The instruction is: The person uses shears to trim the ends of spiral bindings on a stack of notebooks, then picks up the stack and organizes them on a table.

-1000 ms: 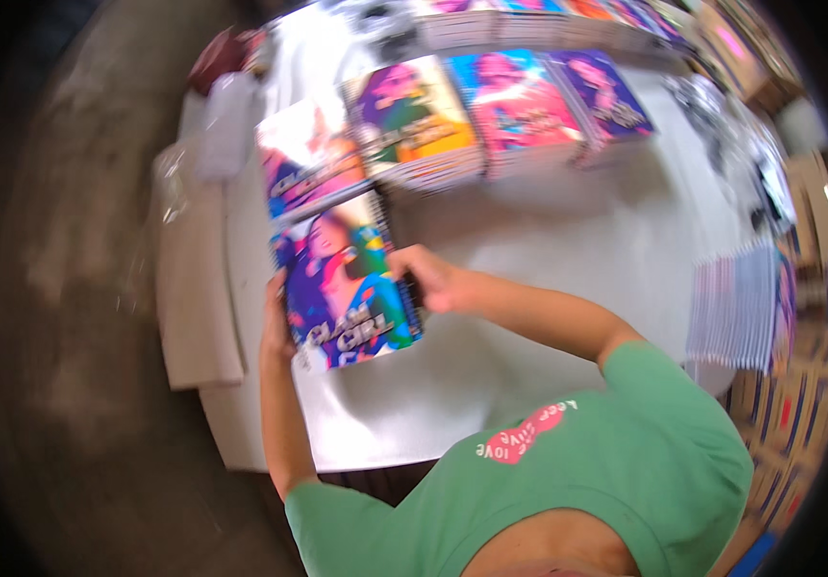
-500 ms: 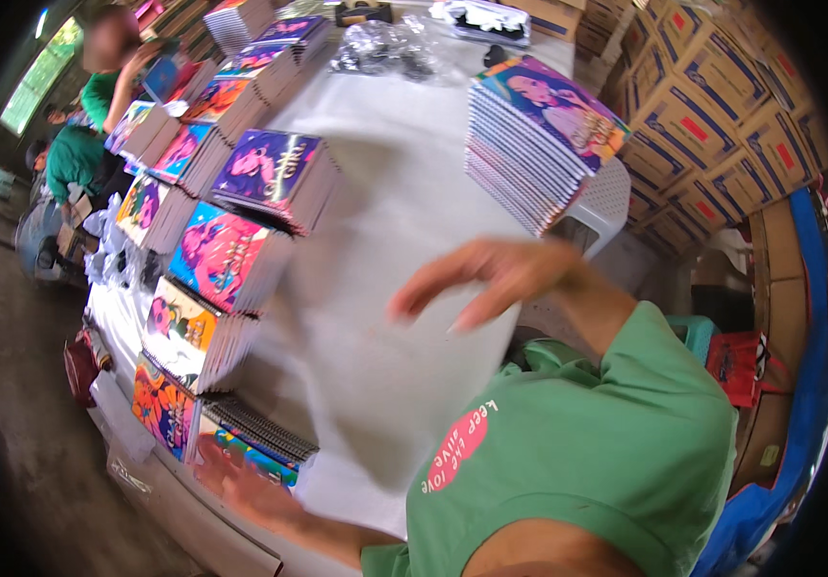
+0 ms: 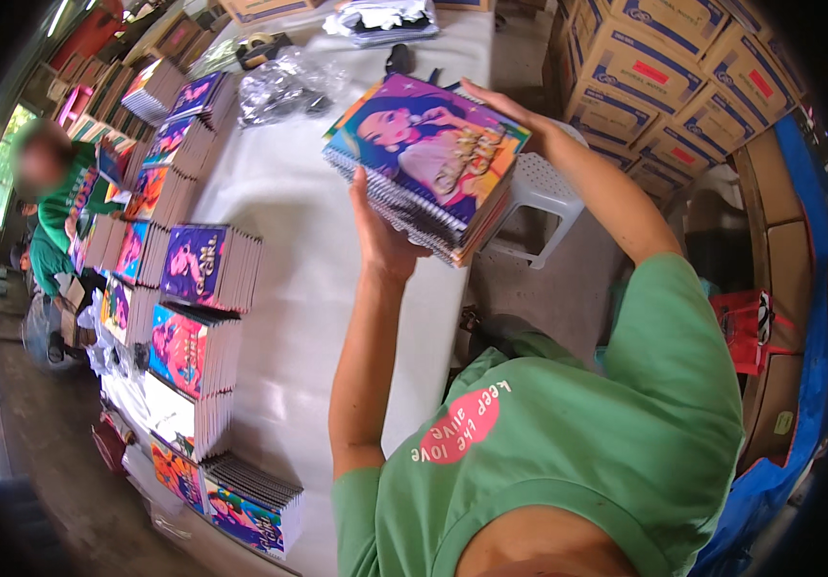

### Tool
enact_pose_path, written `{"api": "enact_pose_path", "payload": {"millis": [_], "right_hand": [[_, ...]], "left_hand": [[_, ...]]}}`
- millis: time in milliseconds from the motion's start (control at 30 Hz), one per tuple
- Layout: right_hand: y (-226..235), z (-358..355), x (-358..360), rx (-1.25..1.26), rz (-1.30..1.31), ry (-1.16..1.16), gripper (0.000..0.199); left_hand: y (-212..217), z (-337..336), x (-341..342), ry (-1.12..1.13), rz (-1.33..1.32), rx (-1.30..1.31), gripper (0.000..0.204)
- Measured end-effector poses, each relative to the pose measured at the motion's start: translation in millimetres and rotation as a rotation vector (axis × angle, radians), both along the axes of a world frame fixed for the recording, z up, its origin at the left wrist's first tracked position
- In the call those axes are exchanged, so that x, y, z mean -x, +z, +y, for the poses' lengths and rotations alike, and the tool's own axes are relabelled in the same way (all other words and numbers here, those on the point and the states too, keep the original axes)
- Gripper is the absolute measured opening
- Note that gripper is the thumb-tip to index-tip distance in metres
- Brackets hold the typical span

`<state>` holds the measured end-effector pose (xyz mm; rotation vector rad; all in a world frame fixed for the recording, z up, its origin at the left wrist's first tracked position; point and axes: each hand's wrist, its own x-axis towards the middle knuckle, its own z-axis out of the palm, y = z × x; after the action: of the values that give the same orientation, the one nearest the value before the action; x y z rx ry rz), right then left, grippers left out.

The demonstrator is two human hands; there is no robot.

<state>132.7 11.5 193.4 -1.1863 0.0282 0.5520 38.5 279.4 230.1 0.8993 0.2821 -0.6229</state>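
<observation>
A tall stack of spiral notebooks (image 3: pixel 433 154) with bright purple, illustrated covers rises at the far edge of the table, and both my hands are on it. My left hand (image 3: pixel 385 226) grips its near left side, thumb up along the wire-bound edge and fingers partly hidden beneath. Against the far right side, my right hand (image 3: pixel 520 111) presses with its fingers along the top edge. Whether the stack is lifted off its support cannot be told. Other notebook piles (image 3: pixel 204 264) stand in rows along the table's left side, with a spiral-edged pile (image 3: pixel 246 510) at the near end.
The white-covered table (image 3: pixel 308 385) runs down the middle. Crumpled clear plastic (image 3: pixel 289 87) and folded white cloth (image 3: pixel 380 19) lie at its far end. A grey plastic stool (image 3: pixel 544 188) and stacked cartons (image 3: pixel 645 87) stand at the right. A co-worker in green (image 3: pixel 63 188) handles notebooks beyond the rows.
My left hand has gone from the near-left notebook pile to the purple-covered stack. My right hand has moved from above the table to that stack's far side. The view has shifted.
</observation>
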Motion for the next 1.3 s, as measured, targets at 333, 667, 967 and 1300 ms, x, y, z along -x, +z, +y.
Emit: {"api": "enact_pose_path", "payload": {"millis": [333,667,967,1300], "right_hand": [[33.5,16.7,18.1,-0.205,0.056,0.216,0.071],[53.9,54.7,18.5,-0.243,0.192,0.16,0.053],[25.1,44.4,2.9,-0.025,0.29,0.009,0.034],[46.4,41.0,-0.5,0.227,0.268,-0.001,0.022]], "left_hand": [[-0.7,-27.5,-30.1,-0.031,-0.125,0.264,0.064],[-17.1,16.6,-20.1,0.225,-0.161,0.003,0.061],[-25.9,27.7,-17.4,0.246,-0.162,0.026,0.06],[-34.9,32.1,-1.6,0.347,-0.156,-0.051,0.061]]}}
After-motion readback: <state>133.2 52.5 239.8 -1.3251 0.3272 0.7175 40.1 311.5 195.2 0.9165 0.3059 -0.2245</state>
